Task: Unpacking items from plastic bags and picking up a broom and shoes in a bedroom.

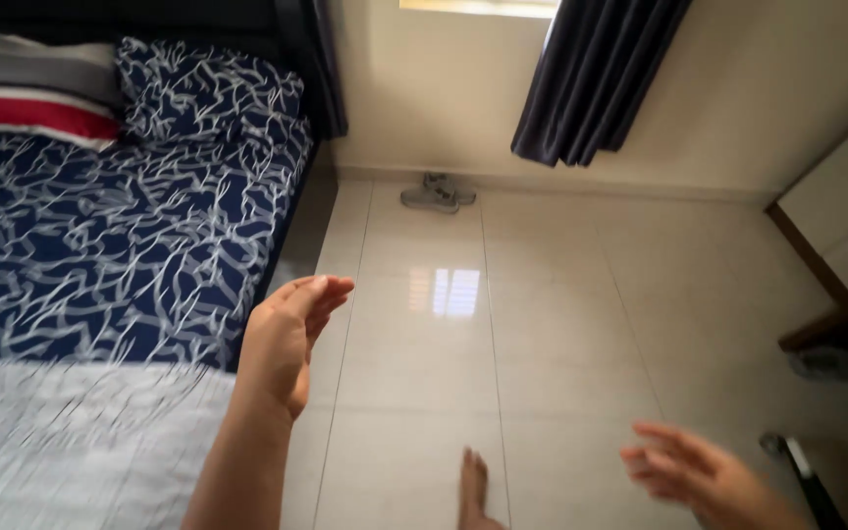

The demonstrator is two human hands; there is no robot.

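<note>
Beside the bed, at about nine o'clock from the person, the left hand (290, 339) is raised edge-on with fingers straight and together, open and holding nothing; it hangs over the gap between the mattress edge and the tiled floor (542, 324), nearest the navy bedsheet with white branching lines (120, 245). Closer in, at eight o'clock, that sheet gives way to a white cover (71, 442), blurred as if by camera motion. At four o'clock the right hand (694, 476) is low and spread, fingers loosely apart, also empty and blurred. One bare foot (473, 491) stands on the tiles at six o'clock. At the head of the bed, eleven o'clock, a matching navy pillow (208, 93) leans beside a grey, white and red striped pillow (36, 88). At twelve o'clock a pair of grey shoes (437, 193) sits against the wall, under dark curtains (596, 79).
</note>
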